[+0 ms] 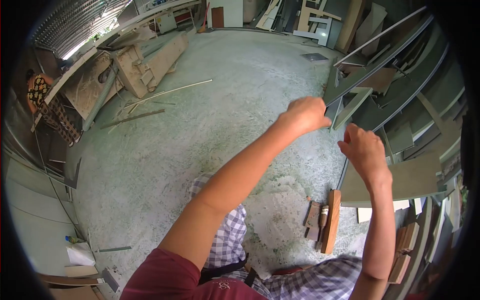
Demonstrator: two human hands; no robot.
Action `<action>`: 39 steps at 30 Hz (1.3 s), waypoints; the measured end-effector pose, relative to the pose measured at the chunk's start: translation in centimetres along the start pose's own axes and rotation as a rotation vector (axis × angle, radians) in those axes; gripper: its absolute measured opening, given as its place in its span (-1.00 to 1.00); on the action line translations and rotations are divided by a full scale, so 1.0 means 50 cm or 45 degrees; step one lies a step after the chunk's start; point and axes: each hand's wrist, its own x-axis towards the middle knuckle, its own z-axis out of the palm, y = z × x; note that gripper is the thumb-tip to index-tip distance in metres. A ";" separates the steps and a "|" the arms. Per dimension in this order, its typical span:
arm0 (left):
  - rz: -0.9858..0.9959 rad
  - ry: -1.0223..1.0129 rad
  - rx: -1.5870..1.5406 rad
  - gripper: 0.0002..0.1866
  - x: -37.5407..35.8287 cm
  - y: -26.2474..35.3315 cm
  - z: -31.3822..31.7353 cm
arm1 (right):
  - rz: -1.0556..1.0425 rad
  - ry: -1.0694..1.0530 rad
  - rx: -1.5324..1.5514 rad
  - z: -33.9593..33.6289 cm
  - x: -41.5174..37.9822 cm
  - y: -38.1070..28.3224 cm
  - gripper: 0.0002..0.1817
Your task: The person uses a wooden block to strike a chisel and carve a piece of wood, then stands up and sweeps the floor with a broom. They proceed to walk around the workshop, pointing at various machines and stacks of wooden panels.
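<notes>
My left hand (306,115) is stretched forward with its fingers curled, beside the end of a long dark panel (377,67) with a pale edge. Lower and to the right, my right hand (366,150) has bent fingers near another pale edge of the dark boards. The hands are apart, and whatever their fingers hold is hidden. On the floor below them lie a wooden block (331,221), a chisel-like tool with a wooden handle (324,217) and a small brown piece (312,215).
Boards and frames (415,132) crowd the right side. A dusty machine (132,70) with a hose stands at the upper left, where another person (45,102) bends. Thin strips (170,91) lie on the concrete floor (150,160). Wood pieces (406,237) are at the lower right.
</notes>
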 end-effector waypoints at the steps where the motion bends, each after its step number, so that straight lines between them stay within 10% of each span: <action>1: 0.096 0.167 0.014 -0.65 -0.047 0.012 -0.037 | -0.020 0.051 0.020 -0.034 -0.015 -0.026 -0.83; 8: 0.340 0.095 0.169 -0.79 -0.147 0.019 0.041 | -0.190 0.045 -0.077 -0.015 -0.105 -0.064 -0.87; 16: 0.482 -0.459 0.236 -0.86 -0.131 -0.111 0.297 | -0.159 -0.688 -0.148 0.248 -0.210 0.015 -0.86; 24: 0.085 -0.969 0.082 -0.83 -0.071 -0.194 0.318 | 0.216 -1.301 0.147 0.334 -0.170 0.155 -0.81; 32: -0.208 -1.206 -0.077 -0.72 0.021 -0.242 0.392 | -0.181 -1.409 0.509 0.416 -0.109 0.159 -0.85; 39: -0.251 -1.269 -0.216 -0.74 0.000 -0.232 0.455 | 0.086 -1.580 0.675 0.461 -0.128 0.113 -0.85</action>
